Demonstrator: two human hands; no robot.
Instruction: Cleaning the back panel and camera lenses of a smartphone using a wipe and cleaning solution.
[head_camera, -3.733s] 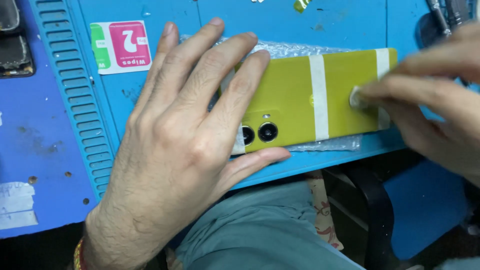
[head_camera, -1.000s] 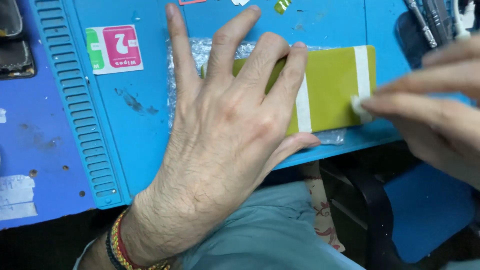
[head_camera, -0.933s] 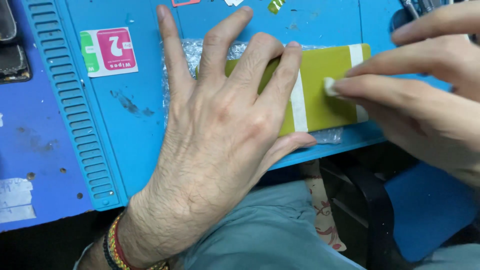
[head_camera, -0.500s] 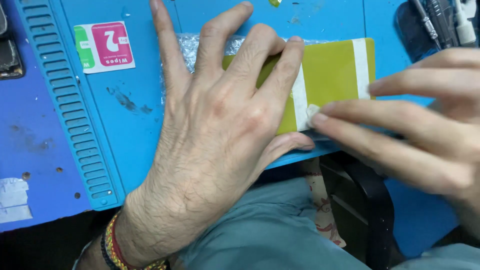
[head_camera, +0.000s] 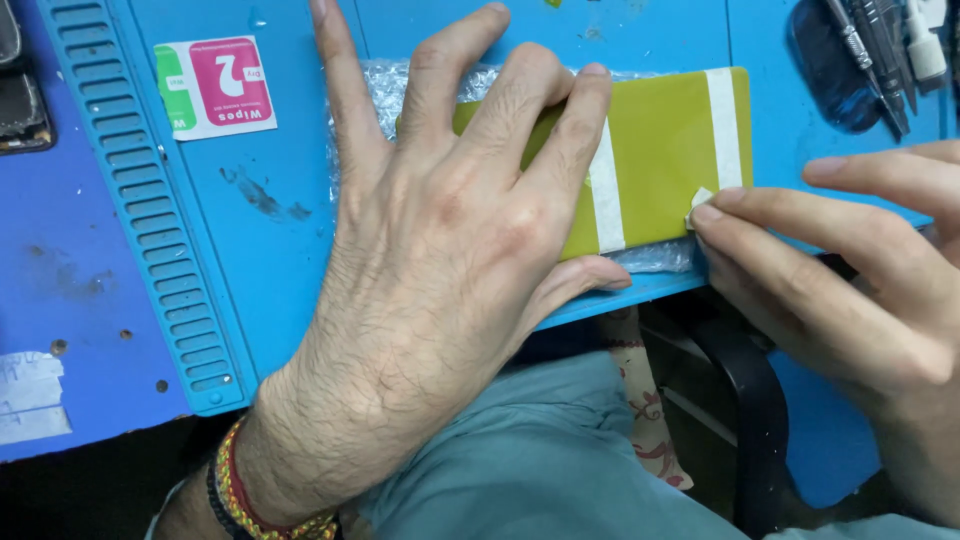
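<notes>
We pressed our left hand (head_camera: 440, 270) flat, fingers spread and open, over a smooth olive-green phone back (head_camera: 660, 150) crossed by two pale tape strips (head_camera: 605, 195), which lay on crinkly clear bubble wrap (head_camera: 380, 95) near the front edge of the ribbed blue rubber mat (head_camera: 140, 200) on the desk. Our right hand (head_camera: 850, 280) pinched a small white scrap (head_camera: 698, 200) against the phone's lower right corner with its fingertips closed on it. A flat pink, green and white wipe packet (head_camera: 215, 85) lay to the left, and metal tools (head_camera: 880, 50) rested at the top right.
</notes>
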